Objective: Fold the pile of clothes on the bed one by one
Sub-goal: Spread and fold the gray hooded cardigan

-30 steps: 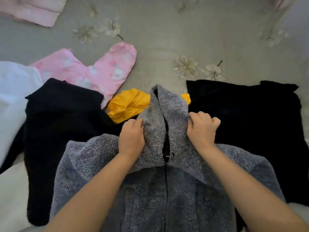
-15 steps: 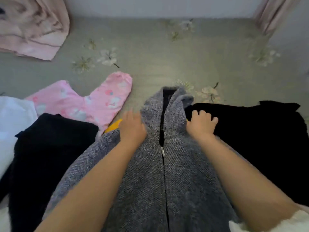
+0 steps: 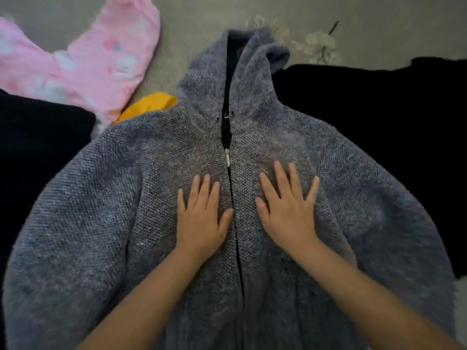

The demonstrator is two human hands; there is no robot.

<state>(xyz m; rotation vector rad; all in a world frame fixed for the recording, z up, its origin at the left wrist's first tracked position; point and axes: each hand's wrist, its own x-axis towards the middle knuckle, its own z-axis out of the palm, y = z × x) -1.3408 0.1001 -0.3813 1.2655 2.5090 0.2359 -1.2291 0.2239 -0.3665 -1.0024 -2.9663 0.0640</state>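
Grey zip hoodie (image 3: 151, 210) lies flat, front up, frame centre. Left hand (image 3: 199, 218) & right hand (image 3: 288, 213) flat, fingers spread, pressing chest either side of zip; gripping nothing. Looks thick, soft, floppy, prob. heavyish; grab at shoulder/sleeve edges.

My left hand (image 3: 201, 218) and my right hand (image 3: 288, 210) are both bare: no rings, no gloves, no watch or band at either wrist. My forearms are bare too, uncovered from the wrists down to the near edge of the view, with no sleeve showing on either one. My fingernails look short and plain, though the blur hides finer detail.
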